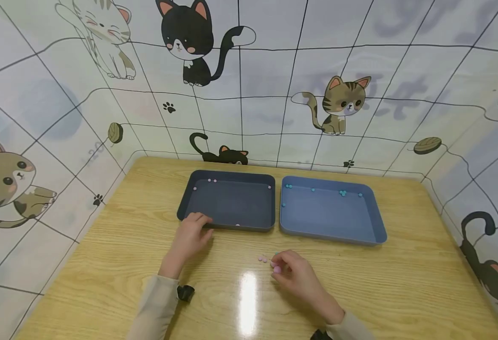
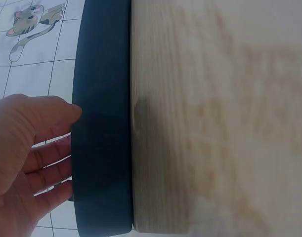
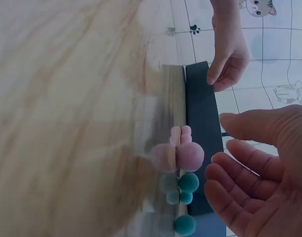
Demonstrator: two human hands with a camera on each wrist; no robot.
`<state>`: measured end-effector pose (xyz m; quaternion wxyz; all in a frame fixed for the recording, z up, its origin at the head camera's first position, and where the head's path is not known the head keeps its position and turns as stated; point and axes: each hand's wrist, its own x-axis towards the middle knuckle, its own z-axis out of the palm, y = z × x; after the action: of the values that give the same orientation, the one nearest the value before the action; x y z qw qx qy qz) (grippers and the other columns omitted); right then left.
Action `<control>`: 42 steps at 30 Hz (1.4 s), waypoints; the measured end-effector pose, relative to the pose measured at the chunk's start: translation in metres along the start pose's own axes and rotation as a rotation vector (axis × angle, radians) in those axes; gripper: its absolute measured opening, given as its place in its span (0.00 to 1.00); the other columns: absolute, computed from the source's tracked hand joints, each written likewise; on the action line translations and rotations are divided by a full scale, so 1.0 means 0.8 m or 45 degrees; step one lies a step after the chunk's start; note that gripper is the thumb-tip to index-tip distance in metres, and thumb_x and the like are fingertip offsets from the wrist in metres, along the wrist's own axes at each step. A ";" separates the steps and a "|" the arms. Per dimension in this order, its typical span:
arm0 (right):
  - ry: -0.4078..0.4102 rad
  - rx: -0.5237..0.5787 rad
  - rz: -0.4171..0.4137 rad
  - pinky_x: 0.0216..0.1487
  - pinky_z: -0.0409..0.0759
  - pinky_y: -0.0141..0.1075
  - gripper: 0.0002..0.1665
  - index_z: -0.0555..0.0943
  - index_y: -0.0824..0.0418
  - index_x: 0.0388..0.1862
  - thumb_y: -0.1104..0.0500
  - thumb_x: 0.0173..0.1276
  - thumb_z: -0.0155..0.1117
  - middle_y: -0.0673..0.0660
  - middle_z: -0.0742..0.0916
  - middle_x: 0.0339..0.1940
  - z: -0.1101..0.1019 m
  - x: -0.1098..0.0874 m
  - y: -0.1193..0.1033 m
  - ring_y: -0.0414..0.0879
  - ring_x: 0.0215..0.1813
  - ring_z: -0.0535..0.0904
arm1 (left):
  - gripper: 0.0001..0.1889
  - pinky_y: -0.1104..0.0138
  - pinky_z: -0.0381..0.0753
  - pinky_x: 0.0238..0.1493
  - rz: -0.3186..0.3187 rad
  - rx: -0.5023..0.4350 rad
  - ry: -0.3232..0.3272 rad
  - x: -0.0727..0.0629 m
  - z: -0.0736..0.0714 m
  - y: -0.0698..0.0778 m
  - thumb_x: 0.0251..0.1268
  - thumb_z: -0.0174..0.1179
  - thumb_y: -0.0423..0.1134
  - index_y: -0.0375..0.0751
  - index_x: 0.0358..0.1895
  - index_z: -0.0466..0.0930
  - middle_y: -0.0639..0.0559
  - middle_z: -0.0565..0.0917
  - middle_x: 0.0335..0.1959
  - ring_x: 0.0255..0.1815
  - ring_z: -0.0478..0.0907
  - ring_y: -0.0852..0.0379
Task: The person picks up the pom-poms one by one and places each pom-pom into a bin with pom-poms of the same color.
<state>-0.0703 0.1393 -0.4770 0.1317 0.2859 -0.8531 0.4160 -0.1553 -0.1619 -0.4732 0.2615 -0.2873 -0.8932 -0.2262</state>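
Okay, head view: my left hand (image 1: 190, 236) is at the near-left part of the dark grey tray (image 1: 236, 203), fingers loosely bent over the near rim, nothing picked up. Small pink pompoms (image 1: 215, 181) sit scattered in that tray, near its walls. Blue tray (image 1: 329, 217) is just to the right, small teal pompoms (image 1: 313, 190) mostly along its far wall. Both trays on the wooden table (image 1: 410, 226), cat-print backdrop (image 1: 265, 75) behind. My right hand (image 1: 297, 276) is low over the table in front of the trays, at a larger pink pompom (image 1: 277, 269); two small pink ones lie just left of it.

Left wrist: thumb tip at the tray's rim, other fingers relaxed, tips hidden behind the wall. Can't tell if they touch inside.

Right wrist: thumb and fingers spread apart, no grip on anything. Loose pink and teal pompoms on the tabletop near my fingertips, mirrored in the gloss; contact, can't tell.
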 end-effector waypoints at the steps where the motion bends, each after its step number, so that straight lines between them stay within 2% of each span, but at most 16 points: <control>1: -0.014 -0.012 0.005 0.30 0.78 0.32 0.17 0.78 0.66 0.33 0.75 0.44 0.73 0.53 0.82 0.29 0.001 0.001 0.000 0.45 0.30 0.78 | 0.11 0.57 0.76 0.33 -0.011 -0.003 -0.005 0.000 0.000 0.000 0.42 0.69 0.28 0.32 0.32 0.80 0.45 0.80 0.29 0.31 0.75 0.47; 4: -0.062 -0.064 0.036 0.31 0.77 0.30 0.17 0.79 0.65 0.32 0.74 0.42 0.73 0.52 0.81 0.28 0.002 0.002 -0.002 0.42 0.30 0.76 | 0.10 0.57 0.77 0.34 -0.069 -0.010 -0.053 0.002 -0.001 -0.001 0.42 0.70 0.27 0.32 0.32 0.81 0.45 0.81 0.29 0.32 0.76 0.47; 11: -0.166 -0.170 0.080 0.31 0.75 0.26 0.14 0.80 0.62 0.29 0.74 0.44 0.70 0.49 0.79 0.27 0.005 0.007 -0.006 0.37 0.30 0.73 | 0.07 0.59 0.79 0.38 -0.263 -0.037 -0.251 0.012 -0.009 -0.006 0.48 0.68 0.26 0.34 0.32 0.83 0.46 0.83 0.31 0.35 0.79 0.48; 16: -0.219 -0.191 0.091 0.29 0.75 0.26 0.14 0.80 0.61 0.29 0.75 0.44 0.67 0.48 0.79 0.27 0.007 0.009 -0.007 0.36 0.29 0.72 | 0.05 0.59 0.79 0.39 -0.333 -0.069 -0.329 0.018 -0.017 -0.008 0.50 0.67 0.27 0.35 0.31 0.83 0.46 0.83 0.31 0.36 0.80 0.48; 25: -0.283 -0.199 0.094 0.27 0.73 0.26 0.15 0.80 0.61 0.29 0.76 0.43 0.65 0.49 0.78 0.27 0.005 0.009 -0.009 0.35 0.29 0.70 | 0.05 0.58 0.79 0.38 -0.362 -0.097 -0.357 0.019 -0.021 -0.012 0.51 0.67 0.27 0.35 0.32 0.83 0.45 0.83 0.32 0.36 0.80 0.48; 31: -0.309 -0.228 0.103 0.28 0.74 0.27 0.14 0.80 0.59 0.28 0.76 0.46 0.64 0.47 0.79 0.28 0.003 0.008 -0.009 0.36 0.31 0.71 | 0.04 0.58 0.79 0.39 -0.379 -0.101 -0.366 0.020 -0.020 -0.013 0.51 0.66 0.27 0.35 0.31 0.83 0.45 0.83 0.31 0.36 0.80 0.48; 35: -0.328 -0.243 0.091 0.28 0.73 0.26 0.13 0.79 0.58 0.27 0.75 0.46 0.63 0.46 0.77 0.27 0.003 0.007 -0.007 0.36 0.30 0.70 | 0.03 0.56 0.79 0.38 -0.358 -0.119 -0.341 0.019 -0.019 -0.016 0.50 0.66 0.27 0.35 0.29 0.82 0.45 0.83 0.29 0.34 0.80 0.48; 42: -0.331 -0.201 0.073 0.30 0.75 0.26 0.12 0.79 0.59 0.27 0.75 0.48 0.63 0.47 0.78 0.27 0.000 0.006 -0.004 0.36 0.31 0.71 | 0.03 0.58 0.79 0.33 -0.265 -0.129 -0.271 0.017 -0.019 -0.017 0.49 0.66 0.27 0.35 0.26 0.81 0.47 0.81 0.26 0.29 0.78 0.50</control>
<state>-0.0723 0.1361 -0.4726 0.0302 0.3014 -0.9010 0.3106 -0.1682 -0.1755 -0.4570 0.1255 -0.2283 -0.9283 -0.2652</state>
